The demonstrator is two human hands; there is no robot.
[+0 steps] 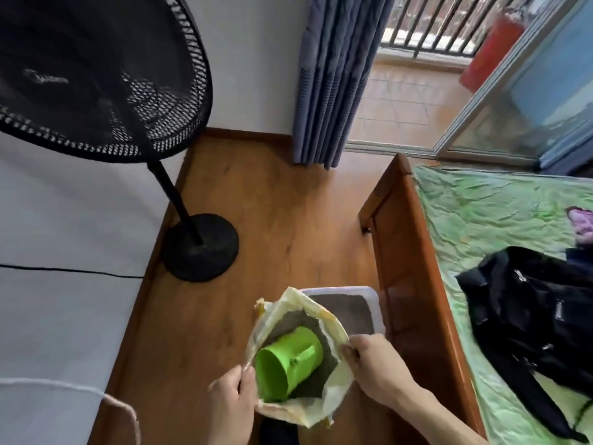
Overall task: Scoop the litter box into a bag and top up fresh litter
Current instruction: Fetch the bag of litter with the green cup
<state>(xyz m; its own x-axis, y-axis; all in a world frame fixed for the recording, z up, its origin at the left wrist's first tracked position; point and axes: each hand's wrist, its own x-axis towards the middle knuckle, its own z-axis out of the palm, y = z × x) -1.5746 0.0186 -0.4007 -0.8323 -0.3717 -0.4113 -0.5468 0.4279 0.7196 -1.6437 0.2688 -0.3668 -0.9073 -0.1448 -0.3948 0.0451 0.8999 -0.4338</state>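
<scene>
A pale sack of grey litter (333,380) is held open low in the middle of the view. A green plastic scoop cup (288,364) lies on its side on the litter inside. My left hand (232,399) pinches the sack's left rim. My right hand (372,361) grips the right rim. Behind the sack, a white litter box (373,300) with grey litter sits on the wooden floor against the bed frame; the sack hides its near part.
A black standing fan (199,248) stands on the floor at left, its cord running along the white wall. A wooden bed frame (407,252) with a green sheet and a black backpack (539,316) fills the right. Blue curtains and an open balcony door lie beyond.
</scene>
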